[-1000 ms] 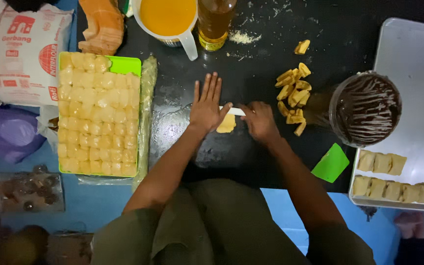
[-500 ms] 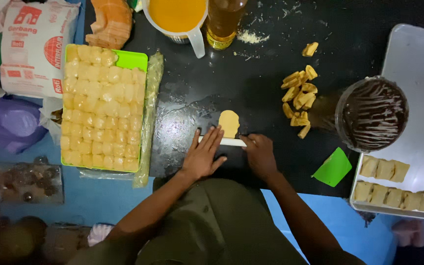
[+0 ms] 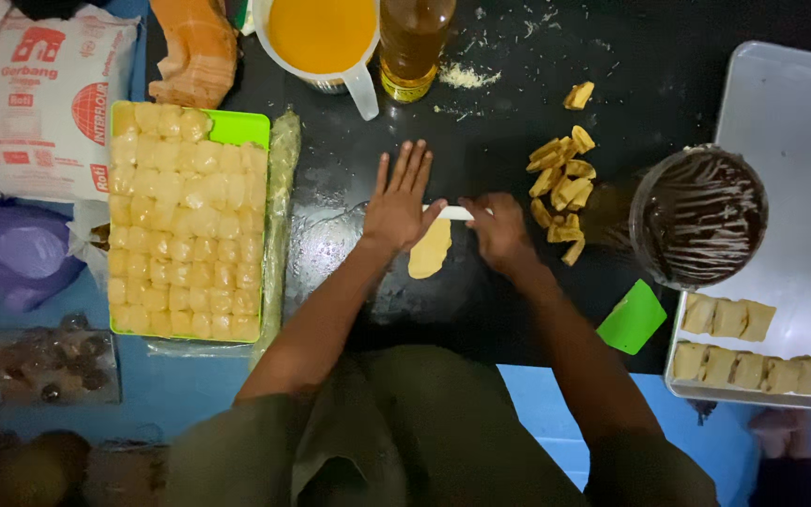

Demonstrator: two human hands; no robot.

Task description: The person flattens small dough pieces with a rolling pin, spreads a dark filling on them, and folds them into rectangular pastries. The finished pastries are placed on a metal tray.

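The left hand [image 3: 398, 202] is laid flat with its fingers straight and slightly apart on a thin white rolling rod [image 3: 452, 213] at mid-frame; the right hand [image 3: 497, 230] is curled loosely over the rod's other end, but it cannot be told whether that end is truly gripped. Just below the rod, between the two hands, a flattened oval of yellow dough [image 3: 430, 250] is seen on the black worktop [image 3: 349, 253].

To the right of the hands a heap of small yellow pieces [image 3: 560, 183] is found, and beyond it a round tub of chocolate filling [image 3: 701, 218]. At the right edge a metal tray [image 3: 781, 122] is held mostly bare, with only two short rows of finished pieces [image 3: 762, 371] along its lower part. At the left a green tray [image 3: 246, 127] is packed with dough balls [image 3: 180, 225], so most of the work is judged to be left.
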